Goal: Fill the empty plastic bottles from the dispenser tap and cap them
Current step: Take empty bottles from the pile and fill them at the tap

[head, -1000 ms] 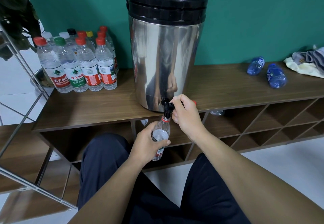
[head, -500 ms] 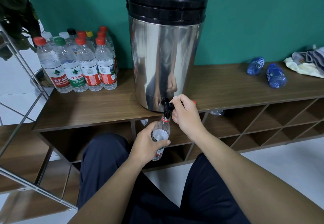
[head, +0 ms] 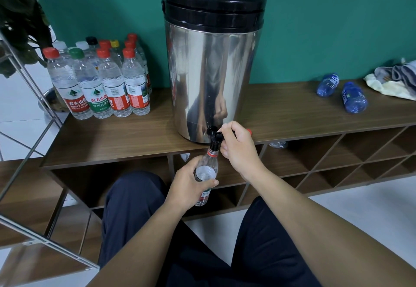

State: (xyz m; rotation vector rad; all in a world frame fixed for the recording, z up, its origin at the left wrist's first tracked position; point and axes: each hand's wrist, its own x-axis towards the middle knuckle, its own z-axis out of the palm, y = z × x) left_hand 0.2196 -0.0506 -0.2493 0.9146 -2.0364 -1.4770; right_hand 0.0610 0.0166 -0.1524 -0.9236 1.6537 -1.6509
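Observation:
A tall steel dispenser (head: 211,73) with a black lid stands on the wooden shelf top (head: 117,138). Its black tap (head: 213,134) juts out over the shelf's front edge. My left hand (head: 191,185) grips a clear plastic bottle (head: 207,172) upright, with its open neck right under the tap spout. Water shows inside the bottle near its shoulder. My right hand (head: 236,146) holds the tap lever, fingers curled round it. A red cap (head: 248,131) peeks out just behind my right hand on the shelf top.
Several capped bottles (head: 101,79) stand grouped at the shelf's back left. Two blue bottles (head: 353,97) lie on their sides at the right, beside a heap of cloths (head: 396,79). Open cubbies run below the top. A metal rail (head: 29,133) slants at left.

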